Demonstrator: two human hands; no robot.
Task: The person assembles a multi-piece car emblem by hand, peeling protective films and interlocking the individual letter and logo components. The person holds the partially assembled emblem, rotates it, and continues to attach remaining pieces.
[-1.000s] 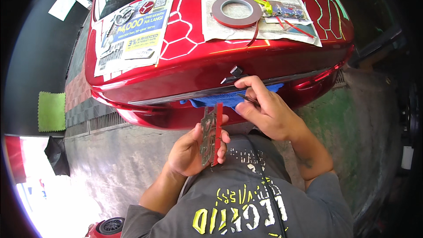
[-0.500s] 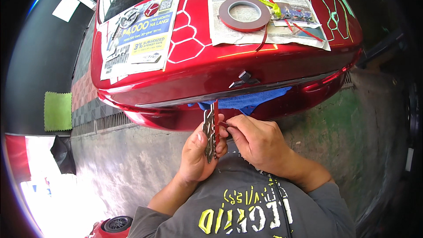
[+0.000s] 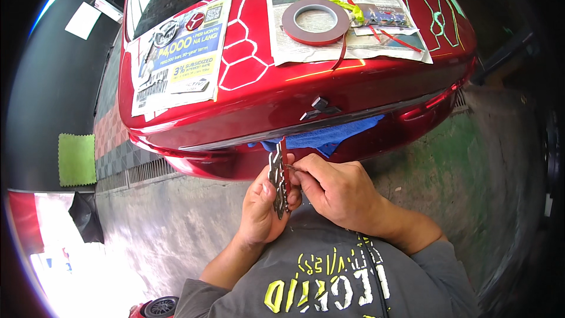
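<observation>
Upright in my left hand point(image 3: 259, 212) is a chrome car badge point(image 3: 276, 185), seen nearly edge-on, with red-lined tape along its back. My left thumb presses its metal side and the fingers wrap behind the red one. My right hand point(image 3: 344, 188) is closed in a pinch close against the red edge, on a small dark strip that looks like tape; its end is hidden by the fingers. Both hands are in front of my grey shirt, just short of the car's rear. Beyond them a blue cloth point(image 3: 329, 136) is tucked along the bumper.
The red car's trunk lid point(image 3: 259, 103) carries newspaper sheets point(image 3: 288, 0). On them lie a roll of grey tape with red liner point(image 3: 316, 39), red tape scraps point(image 3: 400, 41), a yellow-green strip point(image 3: 355, 13) and round emblems point(image 3: 195, 22). A three-pointed emblem point(image 3: 319, 108) is on the trunk edge.
The view has shifted slightly, so the car and papers sit a little further left. My right fingers have moved slightly lower along the badge's red edge; both grips stay closed.
</observation>
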